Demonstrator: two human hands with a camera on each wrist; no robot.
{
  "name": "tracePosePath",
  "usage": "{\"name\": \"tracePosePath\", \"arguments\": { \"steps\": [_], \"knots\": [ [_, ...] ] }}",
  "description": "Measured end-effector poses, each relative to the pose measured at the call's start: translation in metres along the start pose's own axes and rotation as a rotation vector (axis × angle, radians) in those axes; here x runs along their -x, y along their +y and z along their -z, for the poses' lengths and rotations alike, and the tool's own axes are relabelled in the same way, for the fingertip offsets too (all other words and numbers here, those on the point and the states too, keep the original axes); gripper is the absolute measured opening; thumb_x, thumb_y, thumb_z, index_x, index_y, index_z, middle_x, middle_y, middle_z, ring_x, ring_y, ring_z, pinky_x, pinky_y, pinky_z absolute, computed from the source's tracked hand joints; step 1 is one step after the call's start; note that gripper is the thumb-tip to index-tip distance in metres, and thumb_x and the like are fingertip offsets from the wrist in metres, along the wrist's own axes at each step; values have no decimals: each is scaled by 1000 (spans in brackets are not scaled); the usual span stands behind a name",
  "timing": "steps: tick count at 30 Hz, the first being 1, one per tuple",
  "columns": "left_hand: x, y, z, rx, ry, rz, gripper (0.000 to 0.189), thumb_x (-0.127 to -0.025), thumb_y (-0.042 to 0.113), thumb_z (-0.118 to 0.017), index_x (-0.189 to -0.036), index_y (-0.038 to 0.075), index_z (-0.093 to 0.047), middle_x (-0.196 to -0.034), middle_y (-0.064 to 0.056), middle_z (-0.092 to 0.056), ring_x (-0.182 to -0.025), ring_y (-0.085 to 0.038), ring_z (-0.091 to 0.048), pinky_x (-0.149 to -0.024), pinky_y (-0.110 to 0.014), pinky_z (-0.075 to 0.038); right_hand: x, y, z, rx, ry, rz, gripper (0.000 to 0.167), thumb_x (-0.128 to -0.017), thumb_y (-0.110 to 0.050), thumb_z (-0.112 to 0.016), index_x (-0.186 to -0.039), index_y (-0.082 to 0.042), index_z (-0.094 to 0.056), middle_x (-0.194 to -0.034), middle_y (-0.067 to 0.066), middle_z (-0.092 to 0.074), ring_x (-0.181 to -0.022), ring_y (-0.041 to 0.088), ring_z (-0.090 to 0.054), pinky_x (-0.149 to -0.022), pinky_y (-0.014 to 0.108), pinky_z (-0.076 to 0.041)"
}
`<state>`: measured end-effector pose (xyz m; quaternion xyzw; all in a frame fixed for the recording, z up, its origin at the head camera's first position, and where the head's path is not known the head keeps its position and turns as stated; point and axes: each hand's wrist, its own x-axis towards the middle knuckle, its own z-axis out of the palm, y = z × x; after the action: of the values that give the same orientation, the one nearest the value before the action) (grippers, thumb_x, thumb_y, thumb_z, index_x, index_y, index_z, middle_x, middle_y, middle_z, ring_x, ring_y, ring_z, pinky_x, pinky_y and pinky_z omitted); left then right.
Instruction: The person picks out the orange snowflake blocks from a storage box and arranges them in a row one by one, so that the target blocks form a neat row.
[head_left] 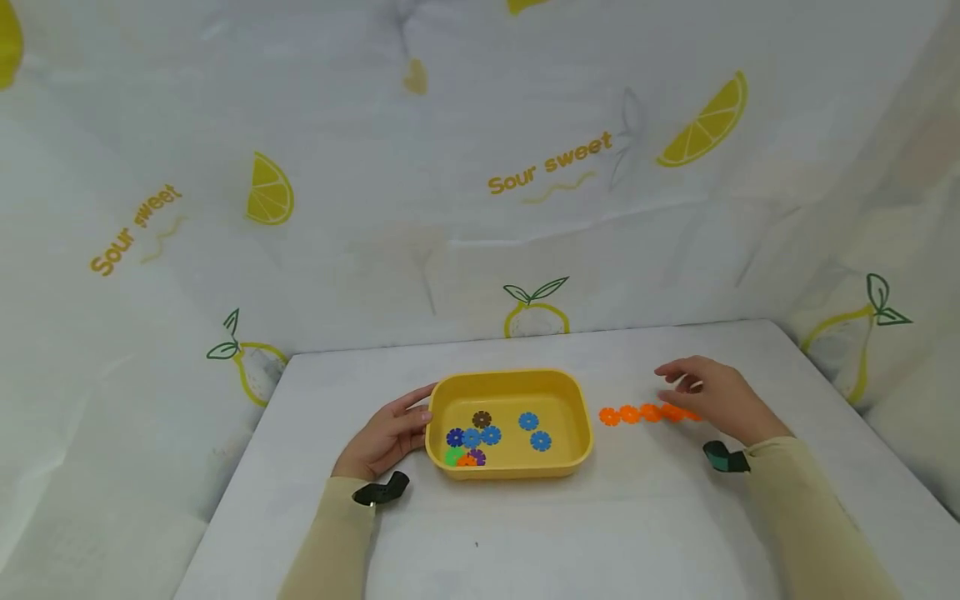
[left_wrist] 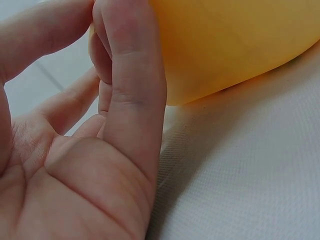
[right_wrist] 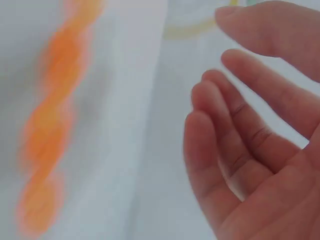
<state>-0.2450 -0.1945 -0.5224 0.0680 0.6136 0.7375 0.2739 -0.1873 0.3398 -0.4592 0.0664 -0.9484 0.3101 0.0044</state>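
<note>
A yellow tray stands on the white table, with my left hand gripping its left end. In the left wrist view, fingers press on the wall of the same tray. Inside lie several notched plastic discs: a brown one, blue ones, and a purple, green and orange cluster in the front left corner. Right of the tray, orange discs form a linked row. Over its right end hovers my right hand, fingers loosely bent, nothing held; it partly hides the row.
The white table carries the tray near its middle. Behind it hangs a white cloth with lemon prints, which also runs along both sides. Dark straps sit at both wrists.
</note>
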Motion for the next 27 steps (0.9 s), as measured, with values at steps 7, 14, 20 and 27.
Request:
{"name": "tracePosePath", "arguments": {
  "steps": [7,14,20,27],
  "knots": [
    [-3,2,1,-32,14,3,63,-108,20,-69,-166,23,-45,-157,-15,-61,-125,-24,-71,-105,-38,-61,-66,-96,-25,-40,-206,239,32,-98,-20,-81,-129,-16,-76,-119,5,-75,-104,19,-65,-97,41,-60],
    [-3,4,1,-28,7,4,61,-107,20,-69,-164,25,-47,-154,-17,-62,-124,-25,-71,-104,-39,-62,-101,-165,-77,-46,-524,331,33,-98,-20,-82,-130,-17,-76,-118,3,-75,-105,15,-64,-99,35,-58],
    [-3,2,2,-17,-1,-9,61,-107,20,-68,-165,23,-47,-152,-16,-63,-124,-25,-71,-104,-40,-62,-108,-198,-126,8,-677,418,31,-95,-17,-85,-125,-18,-78,-112,-5,-76,-101,12,-65,-96,32,-58],
    [-3,0,7,9,-20,-36,56,-110,12,-62,-164,21,-48,-145,-14,-67,-119,-23,-71,-101,-37,-63,-109,-215,-163,142,-746,541,25,-92,-27,-89,-115,-32,-80,-106,-20,-70,-97,3,-62,-96,24,-56]
  ]
}}
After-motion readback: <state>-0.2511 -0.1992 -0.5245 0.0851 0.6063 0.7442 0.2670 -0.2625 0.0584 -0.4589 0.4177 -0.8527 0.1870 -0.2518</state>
